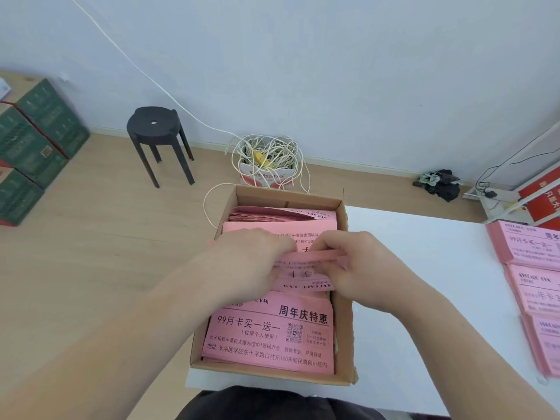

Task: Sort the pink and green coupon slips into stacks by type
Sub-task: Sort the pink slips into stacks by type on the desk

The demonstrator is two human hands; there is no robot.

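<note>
An open cardboard box (345,301) sits on the left end of a white table (424,268), filled with pink coupon slips (272,338). Both hands reach into the middle of the box. My left hand (251,259) grips a bundle of pink slips (306,268) from the left. My right hand (354,265) pinches the same bundle from the right, fingers curled over its top edge. Three stacks of pink slips (530,286) lie along the table's right edge. No green slips are in view.
A black stool (157,131) stands on the wooden floor at the back left. A bag of tangled white cable (266,159) sits just behind the box. Green cartons (33,147) are stacked at far left. Red signs (542,195) lean at far right.
</note>
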